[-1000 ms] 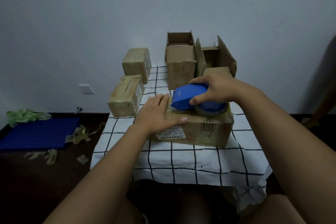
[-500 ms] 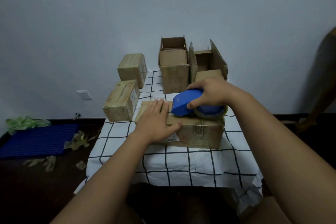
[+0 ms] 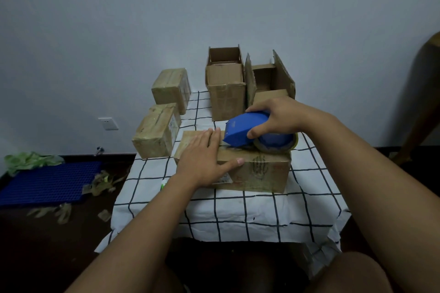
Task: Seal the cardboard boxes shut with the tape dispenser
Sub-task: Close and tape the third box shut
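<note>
A closed cardboard box (image 3: 259,171) lies on the checked tablecloth in front of me. My left hand (image 3: 202,159) presses flat on the box's left top, thumb over the front edge. My right hand (image 3: 278,119) grips the blue tape dispenser (image 3: 245,131), whose nose rests on the box top beside my left fingers. The tape roll (image 3: 276,145) sits at the box's right end. Two open boxes, one tall (image 3: 226,95) and one with raised flaps (image 3: 269,78), stand at the back. Two taped boxes, one nearer (image 3: 156,131) and one farther (image 3: 171,88), lie at the left.
The small table under the white checked cloth (image 3: 238,216) stands against a grey wall. On the dark floor to the left lie a blue plastic mat (image 3: 47,181), tape scraps (image 3: 102,181) and a green crumpled sheet (image 3: 28,162). A person's limb (image 3: 426,102) shows at the right edge.
The camera view has shifted, so the table sits lower and left in frame. Both hands keep their hold; the dispenser stays on the box top next to my left hand.
</note>
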### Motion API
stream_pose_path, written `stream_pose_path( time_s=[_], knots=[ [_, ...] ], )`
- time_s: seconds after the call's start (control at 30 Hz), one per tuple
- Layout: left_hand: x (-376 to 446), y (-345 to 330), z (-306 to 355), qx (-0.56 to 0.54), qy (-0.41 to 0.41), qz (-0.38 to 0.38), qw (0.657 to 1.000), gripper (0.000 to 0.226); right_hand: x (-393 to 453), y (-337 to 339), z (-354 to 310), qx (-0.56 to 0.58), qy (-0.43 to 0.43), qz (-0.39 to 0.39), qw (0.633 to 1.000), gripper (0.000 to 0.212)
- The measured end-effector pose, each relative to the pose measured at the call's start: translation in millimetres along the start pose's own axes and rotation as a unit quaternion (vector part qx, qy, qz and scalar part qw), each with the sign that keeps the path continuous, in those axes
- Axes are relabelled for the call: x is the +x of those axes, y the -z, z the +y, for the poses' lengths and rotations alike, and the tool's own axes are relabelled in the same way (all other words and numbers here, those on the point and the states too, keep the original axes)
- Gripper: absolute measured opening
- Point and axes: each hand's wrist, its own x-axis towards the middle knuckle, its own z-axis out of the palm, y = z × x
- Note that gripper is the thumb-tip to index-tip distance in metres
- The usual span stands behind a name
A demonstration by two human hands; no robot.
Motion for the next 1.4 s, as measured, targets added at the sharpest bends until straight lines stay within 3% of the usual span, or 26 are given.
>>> stream_pose_path(
  time_s=[0.27,0.63,0.87,1.13,1.4],
  knots=[
    [1,2,2,-0.009,0.007,0.000,1.000,0.113,-15,10,28,0.014,0.012,0.035,0.999,0.058],
    [24,9,27,0.000,-0.029,-0.036,0.999,0.138,-18,2,29,0.001,0.012,0.064,0.998,0.061],
    [25,0,21,0.011,-0.033,0.006,0.999,0.130,-20,7,33,0.030,0.018,0.063,0.997,0.057],
    [26,3,20,-0.003,-0.034,-0.004,0.999,0.121,-31,14,53,0.017,-0.007,0.040,0.999,0.063],
    [29,7,26,0.015,-0.041,-0.032,0.999,0.119,-50,3,78,0.018,-0.039,0.071,0.997,0.072]
  ],
)
